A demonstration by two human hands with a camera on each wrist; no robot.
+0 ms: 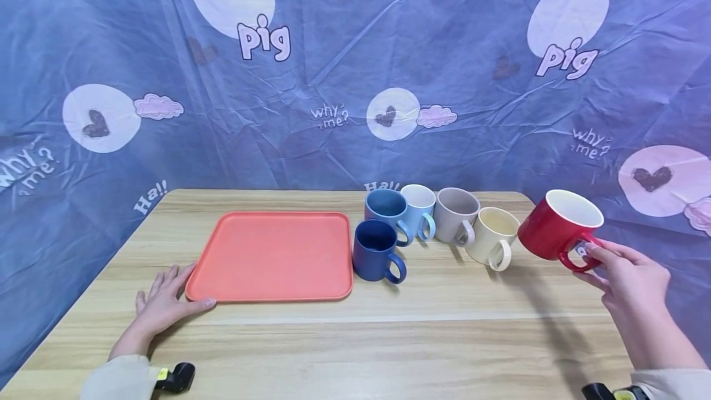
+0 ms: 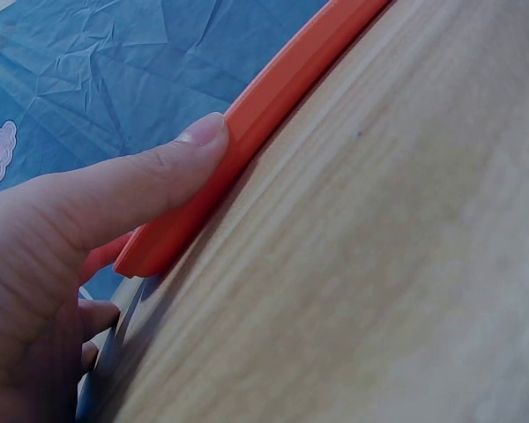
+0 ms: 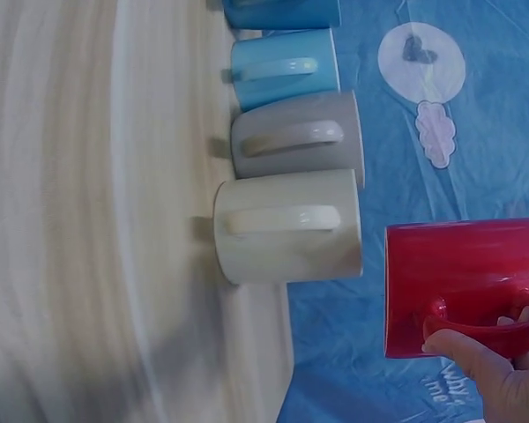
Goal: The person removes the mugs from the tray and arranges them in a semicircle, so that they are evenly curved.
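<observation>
My right hand (image 1: 635, 273) grips a red mug (image 1: 547, 230) by its handle. The mug is up in the air at the table's right edge, tilted slightly, its white inside facing up. In the right wrist view the red mug (image 3: 463, 278) hangs apart from the cream mug (image 3: 289, 251). My left hand (image 1: 161, 304) rests at the front left corner of an orange-red tray (image 1: 278, 258), fingers spread. Seen from the left wrist, the thumb lies straight against the tray's rim (image 2: 256, 119); the other fingers are partly hidden.
Right of the tray stand a dark blue mug (image 1: 369, 261), a teal-blue mug (image 1: 383, 218), a light blue mug (image 1: 416, 218), a grey mug (image 1: 452, 227) and a cream mug (image 1: 483, 249), close together, upright. A blue printed cloth (image 1: 333, 159) hangs behind the wooden table (image 1: 416, 350).
</observation>
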